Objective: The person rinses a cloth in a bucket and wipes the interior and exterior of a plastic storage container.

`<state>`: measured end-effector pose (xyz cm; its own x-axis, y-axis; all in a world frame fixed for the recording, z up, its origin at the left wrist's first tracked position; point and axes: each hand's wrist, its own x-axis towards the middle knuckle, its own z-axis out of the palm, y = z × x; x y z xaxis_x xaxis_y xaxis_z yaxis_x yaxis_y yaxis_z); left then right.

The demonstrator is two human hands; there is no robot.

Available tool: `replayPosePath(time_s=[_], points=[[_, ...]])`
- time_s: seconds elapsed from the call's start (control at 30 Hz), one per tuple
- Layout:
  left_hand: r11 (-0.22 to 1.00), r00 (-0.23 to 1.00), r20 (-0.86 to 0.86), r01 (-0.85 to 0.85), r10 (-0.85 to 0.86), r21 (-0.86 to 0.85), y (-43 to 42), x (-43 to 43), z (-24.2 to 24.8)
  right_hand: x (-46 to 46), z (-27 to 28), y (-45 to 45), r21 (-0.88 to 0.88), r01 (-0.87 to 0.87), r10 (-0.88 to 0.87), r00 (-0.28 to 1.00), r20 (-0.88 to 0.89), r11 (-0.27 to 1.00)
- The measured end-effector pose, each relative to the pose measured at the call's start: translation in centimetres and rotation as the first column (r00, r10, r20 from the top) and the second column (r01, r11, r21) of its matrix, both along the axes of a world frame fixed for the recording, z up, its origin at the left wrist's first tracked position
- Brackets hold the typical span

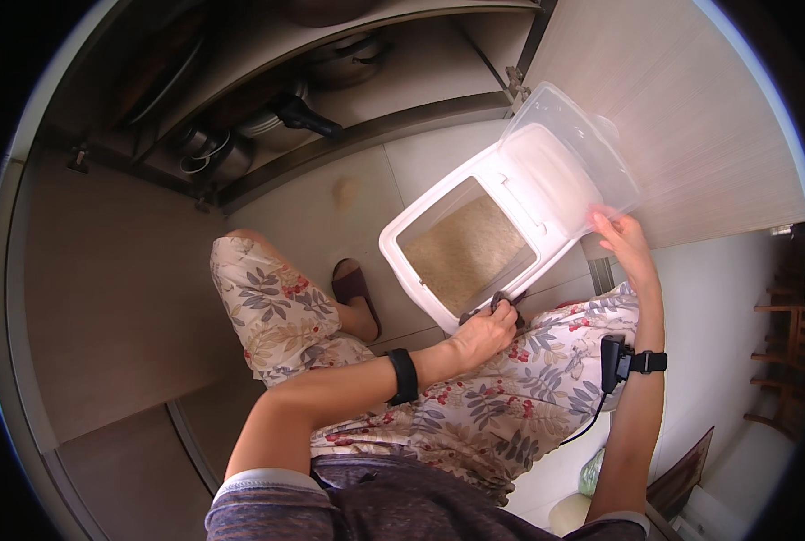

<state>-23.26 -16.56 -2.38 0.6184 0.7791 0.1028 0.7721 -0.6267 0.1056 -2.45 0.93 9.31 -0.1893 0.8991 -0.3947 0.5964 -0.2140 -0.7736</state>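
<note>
A white plastic storage bin (pixel 412 292) stands on the floor in front of me, its clear lid (pixel 608 159) flipped up on the far side. Inside lies pale grain (pixel 470 250) that looks like rice. With my right hand (pixel 622 240) I grip the lid's near corner between thumb and fingers. Bunched in my left hand (pixel 487 335) is a dark cloth (pixel 499 301), pressed at the bin's near rim. Part of the cloth is hidden by my fingers.
An open low cabinet (pixel 375 135) holds metal pots (pixel 223 152) and a pan with a black handle (pixel 307 118). Its open door (pixel 673 122) stands on the right, close behind the lid. My slippered foot (pixel 355 297) rests left of the bin. Wooden furniture (pixel 781 358) is far right.
</note>
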Motion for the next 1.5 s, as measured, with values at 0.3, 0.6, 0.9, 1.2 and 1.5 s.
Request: replayPosePath(time_s=[0.3, 0.6, 0.9, 1.2, 1.5], points=[[0.976, 0.992, 0.053, 0.123, -0.115, -0.178, -3.0, -5.9, 1.9, 0.2, 0.1, -0.1, 0.049, -0.028, 0.024, 0.998, 0.066, 0.998], [0.971, 0.978, 0.207, 0.054, -0.005, -0.231, -3.2, -9.6, 1.4, 0.8, -0.4, 0.1, 0.008, -0.053, 0.052, 0.995, 0.089, 0.999], [0.917, 0.870, 0.350, -0.237, 0.348, -0.322, -1.2, -13.5, 2.0, 0.9, -0.1, 0.1, 0.017, -0.012, 0.009, 0.989, 0.146, 1.000], [0.697, 0.602, 0.355, -0.572, 0.715, -0.433, 2.7, -17.4, 1.7, 0.4, 0.5, 0.3, 0.019, -0.057, 0.054, 0.987, 0.149, 0.998], [0.709, 0.608, 0.365, -0.601, 0.705, -0.369, 9.1, -15.5, 1.5, 1.0, -1.2, -0.7, -0.044, -0.045, 0.052, 0.984, 0.171, 0.998]])
